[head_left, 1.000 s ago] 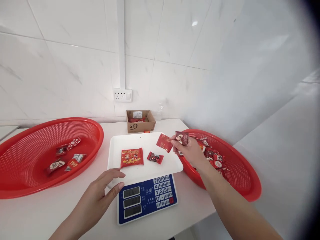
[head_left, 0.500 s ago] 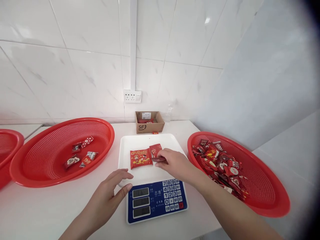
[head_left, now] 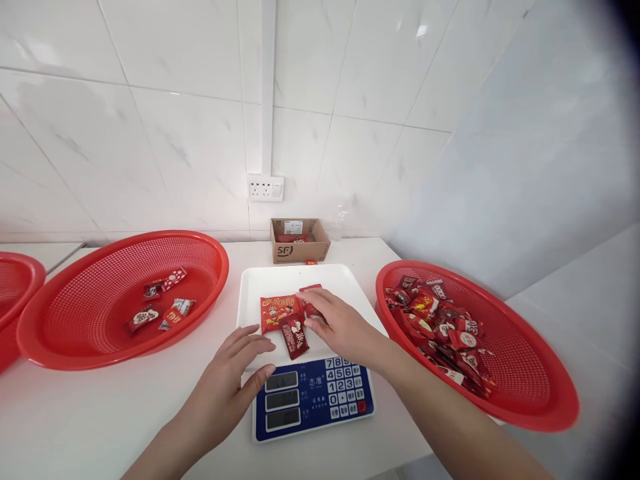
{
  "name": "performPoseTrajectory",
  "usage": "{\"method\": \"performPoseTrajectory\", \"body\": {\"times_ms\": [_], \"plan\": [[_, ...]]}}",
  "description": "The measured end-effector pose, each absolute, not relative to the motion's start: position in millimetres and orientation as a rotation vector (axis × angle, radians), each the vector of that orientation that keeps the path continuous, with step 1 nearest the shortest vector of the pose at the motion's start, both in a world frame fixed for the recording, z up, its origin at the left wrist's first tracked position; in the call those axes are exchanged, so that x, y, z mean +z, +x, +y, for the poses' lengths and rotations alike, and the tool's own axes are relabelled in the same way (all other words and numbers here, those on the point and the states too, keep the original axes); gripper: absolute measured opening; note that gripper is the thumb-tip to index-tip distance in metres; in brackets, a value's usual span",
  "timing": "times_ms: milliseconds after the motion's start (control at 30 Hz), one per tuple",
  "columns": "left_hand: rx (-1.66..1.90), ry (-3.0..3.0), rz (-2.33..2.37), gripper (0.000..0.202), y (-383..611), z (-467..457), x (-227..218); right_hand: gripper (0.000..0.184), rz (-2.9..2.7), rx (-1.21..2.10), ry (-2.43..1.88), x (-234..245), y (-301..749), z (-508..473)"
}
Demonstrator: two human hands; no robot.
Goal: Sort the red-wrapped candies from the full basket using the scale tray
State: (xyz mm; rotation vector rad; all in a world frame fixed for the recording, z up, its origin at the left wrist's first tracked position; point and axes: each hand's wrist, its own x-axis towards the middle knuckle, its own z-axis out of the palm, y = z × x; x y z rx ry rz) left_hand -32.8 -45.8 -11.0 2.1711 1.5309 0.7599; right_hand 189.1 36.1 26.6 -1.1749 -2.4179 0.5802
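Presently the left hand (head_left: 233, 373) is open, its fingers loosely bent and the thumb set apart, at the near left edge of the tray (head_left: 250, 300); I cannot tell whether they touch it. The right hand (head_left: 337, 330) is over the tray, fingers curved around a red packet (head_left: 312, 311) that they partly hide; whether they grip it, I cannot tell. Just left of the right fingertips lies a big packet (head_left: 274, 313), flat on the tray. A dark packet (head_left: 295, 337) lies between the fingers of both hands, overlapping the big packet's near edge. Just right of the left thumb is the panel (head_left: 316, 381). Beyond the right fingers stands a box (head_left: 307, 253). Well left of the left fingers, the left basket (head_left: 75, 300) holds a few packets; right of the right fingers, the right basket (head_left: 530, 373) holds a heap.
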Motion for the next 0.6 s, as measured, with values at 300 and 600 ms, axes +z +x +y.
{"method": "performPoseTrajectory", "body": {"times_ms": [300, 600], "plan": [[0.541, 2.478, 1.522, 0.038, -26, -36, -16, 0.037, -2.339, 0.291, -1.404, 4, 220, 27], [0.312, 2.529, 1.463, 0.058, 2, -15, -13, 0.033, -2.275, 0.300, -1.561, -13, 217, 28]]}}
